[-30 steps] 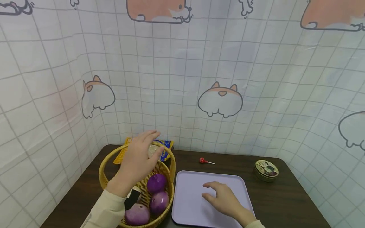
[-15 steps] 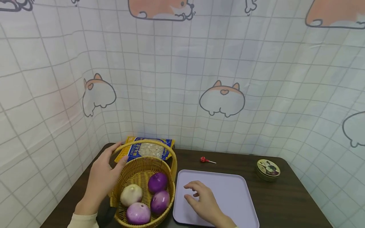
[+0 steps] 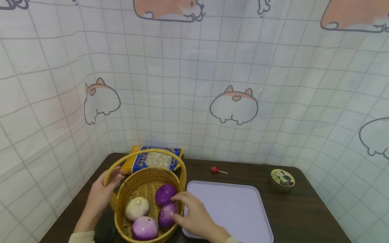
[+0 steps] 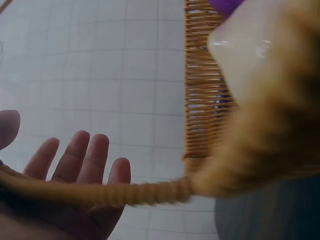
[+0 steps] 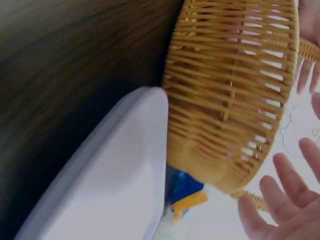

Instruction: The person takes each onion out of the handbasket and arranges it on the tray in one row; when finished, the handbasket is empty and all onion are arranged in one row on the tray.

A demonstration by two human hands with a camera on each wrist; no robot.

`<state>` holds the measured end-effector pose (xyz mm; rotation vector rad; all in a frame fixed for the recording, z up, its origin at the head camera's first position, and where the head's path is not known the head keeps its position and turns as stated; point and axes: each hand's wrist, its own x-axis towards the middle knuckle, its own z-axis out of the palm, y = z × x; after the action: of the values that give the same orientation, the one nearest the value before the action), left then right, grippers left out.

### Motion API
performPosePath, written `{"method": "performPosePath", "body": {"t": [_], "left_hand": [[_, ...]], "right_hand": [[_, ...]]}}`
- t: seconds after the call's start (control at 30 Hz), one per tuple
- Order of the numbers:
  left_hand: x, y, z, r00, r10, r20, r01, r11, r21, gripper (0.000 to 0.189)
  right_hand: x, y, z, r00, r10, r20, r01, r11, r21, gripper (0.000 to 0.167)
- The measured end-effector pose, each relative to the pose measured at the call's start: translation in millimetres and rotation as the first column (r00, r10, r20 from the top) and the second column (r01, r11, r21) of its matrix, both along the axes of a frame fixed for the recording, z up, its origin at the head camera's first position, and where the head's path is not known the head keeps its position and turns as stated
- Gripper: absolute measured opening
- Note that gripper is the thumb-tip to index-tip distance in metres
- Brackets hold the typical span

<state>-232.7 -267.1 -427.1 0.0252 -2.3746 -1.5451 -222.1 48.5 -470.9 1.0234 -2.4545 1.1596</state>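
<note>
A wicker basket [image 3: 121, 216] with a tall arched handle [image 3: 170, 153] stands at the table's left. Inside lie a pale, whitish onion [image 3: 137, 208] and three purple onions [image 3: 145, 228], two of them along the right side. My left hand [image 3: 101, 190] is at the left part of the handle. In the left wrist view the handle crosses in front of the palm, the left fingers [image 4: 95, 155] stretched and not wrapped round it. Over the basket's right rim reaches my right hand [image 3: 196, 216], its fingers loosely spread beside the right-hand onions; contact cannot be made out.
A lilac tray [image 3: 231, 209] lies right of the basket, close against it. Behind the basket is a yellow and blue pasta bag [image 3: 158, 160]. A red lollipop [image 3: 215, 169] and a round tin [image 3: 282, 180] sit farther back. A grid-patterned curtain [image 3: 188, 101] surrounds the dark table [image 3: 304, 216].
My left hand has moved left and down from above the basket to the handle's left side. My right hand has moved left from over the tray to the onions.
</note>
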Motion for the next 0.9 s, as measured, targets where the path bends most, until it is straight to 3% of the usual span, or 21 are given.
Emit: {"method": "performPosePath", "body": {"t": [0.13, 0.27, 0.47, 0.57, 0.7, 0.9], "left_hand": [[-2.3, -4.5, -10.9, 0.998, -0.029, 0.047, 0.028, 1.0, 0.007, 0.05], [-1.6, -8.9, -19.4, 0.994, -0.079, 0.07, 0.076, 0.996, 0.04, 0.052], [0.5, -15.5, -36.6, 0.977, -0.215, -0.003, 0.213, 0.965, 0.15, 0.045], [-2.5, -17.3, -43.2, 0.964, -0.264, -0.031, 0.265, 0.948, 0.178, 0.042], [-7.8, -18.9, -47.4, 0.957, -0.289, -0.019, 0.287, 0.939, 0.189, 0.041], [-10.5, -19.3, -55.9, 0.961, -0.277, 0.008, 0.272, 0.949, 0.16, 0.043]], "right_hand": [[-1.1, -8.2, 0.5, 1.0, 0.004, -0.023, -0.001, 0.993, 0.118, 0.043], [-2.6, -13.7, -1.1, 0.998, -0.004, -0.069, 0.022, 0.968, 0.251, 0.05], [-6.6, -22.8, -1.3, 0.996, -0.032, -0.081, 0.061, 0.92, 0.388, 0.057], [-9.8, -25.8, 1.0, 0.997, -0.039, -0.061, 0.063, 0.888, 0.455, 0.06], [-12.5, -29.3, 4.4, 0.999, -0.053, 0.009, 0.041, 0.854, 0.519, 0.064], [-10.8, -33.8, 6.9, 0.991, -0.088, 0.102, 0.023, 0.856, 0.517, 0.067]]}}
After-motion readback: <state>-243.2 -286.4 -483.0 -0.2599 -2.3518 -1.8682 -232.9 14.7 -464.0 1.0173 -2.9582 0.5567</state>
